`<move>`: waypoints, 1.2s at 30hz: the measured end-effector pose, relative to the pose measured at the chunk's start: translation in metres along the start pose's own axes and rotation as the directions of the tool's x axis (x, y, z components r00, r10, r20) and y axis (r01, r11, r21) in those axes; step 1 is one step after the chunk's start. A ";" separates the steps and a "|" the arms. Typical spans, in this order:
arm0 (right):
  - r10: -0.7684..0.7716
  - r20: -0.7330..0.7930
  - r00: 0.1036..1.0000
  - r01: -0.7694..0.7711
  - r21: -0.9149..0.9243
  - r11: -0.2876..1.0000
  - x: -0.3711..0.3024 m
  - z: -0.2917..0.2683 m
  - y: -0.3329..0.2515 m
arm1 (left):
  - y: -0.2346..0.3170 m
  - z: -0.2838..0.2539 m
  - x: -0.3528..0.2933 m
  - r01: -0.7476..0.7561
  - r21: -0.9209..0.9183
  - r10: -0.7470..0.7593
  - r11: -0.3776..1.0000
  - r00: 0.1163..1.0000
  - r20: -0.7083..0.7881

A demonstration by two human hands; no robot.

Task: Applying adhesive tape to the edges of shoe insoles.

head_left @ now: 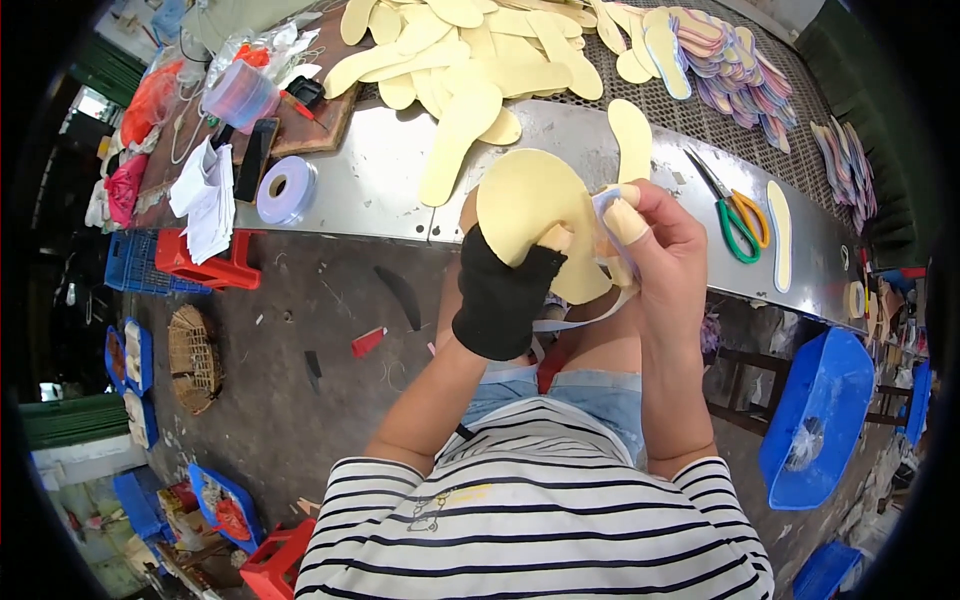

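At the centre of the frame, a pale yellow insole (530, 195) is clamped by the black-gloved left hand (507, 297), its bare thumb laid across the upper face; the fingers beneath are hidden. By the right hand (668, 245), with taped fingertips, a pale strip (590, 318) is pinched at the insole's right edge; whether it is fastened there cannot be told. The insole's long axis is slanted from upper left, where the broad end is turned, to lower right, so that the narrower part is placed nearer the right hand. The strip's loose length is hung below it, curving leftward over the lap. Beyond, the metal worktop (375, 180) is crossed by scissors (742, 215) at right, with a tape roll (286, 190) set at left. Loose insoles (470, 65) are heaped at the top of the frame. On the floor (330, 290), a red stool (208, 262) is seen at left and a blue tub (815, 425) at lower right.
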State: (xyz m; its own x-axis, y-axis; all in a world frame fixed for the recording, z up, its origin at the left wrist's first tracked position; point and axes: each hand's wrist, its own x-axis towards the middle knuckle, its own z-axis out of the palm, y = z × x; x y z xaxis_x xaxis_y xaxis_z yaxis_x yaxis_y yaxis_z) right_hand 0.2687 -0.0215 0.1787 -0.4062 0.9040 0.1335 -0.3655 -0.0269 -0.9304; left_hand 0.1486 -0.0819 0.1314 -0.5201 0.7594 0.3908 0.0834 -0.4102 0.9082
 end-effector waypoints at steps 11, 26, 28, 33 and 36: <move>-0.006 0.034 0.999 0.008 -0.050 0.999 0.001 -0.007 0.002 | 0.011 0.003 0.001 -0.031 0.120 0.027 0.992 0.999 0.033; -0.074 0.191 0.979 0.116 -0.217 0.969 0.012 -0.018 0.003 | 0.013 -0.001 0.021 0.059 0.066 -0.069 0.996 0.984 0.162; -0.175 0.169 0.970 0.214 -0.247 0.945 0.012 -0.014 0.010 | 0.018 -0.007 0.034 0.265 -0.020 -0.246 0.964 0.918 0.312; -0.336 0.072 0.939 0.339 -0.354 0.871 0.009 -0.007 0.028 | 0.019 -0.009 0.054 0.374 0.081 -0.369 0.924 0.815 0.447; -0.119 -0.055 0.991 0.113 -0.103 0.988 0.010 0.001 0.025 | 0.017 -0.002 0.050 0.362 -0.148 -0.292 0.920 0.888 0.355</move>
State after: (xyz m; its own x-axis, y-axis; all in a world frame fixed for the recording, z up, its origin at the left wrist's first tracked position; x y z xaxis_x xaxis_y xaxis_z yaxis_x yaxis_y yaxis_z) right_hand 0.2543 -0.0135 0.1568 -0.3135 0.9227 0.2244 -0.3213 0.1193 -0.9394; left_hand 0.1221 -0.0514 0.1659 -0.1841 0.9736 0.1352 -0.2370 -0.1775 0.9552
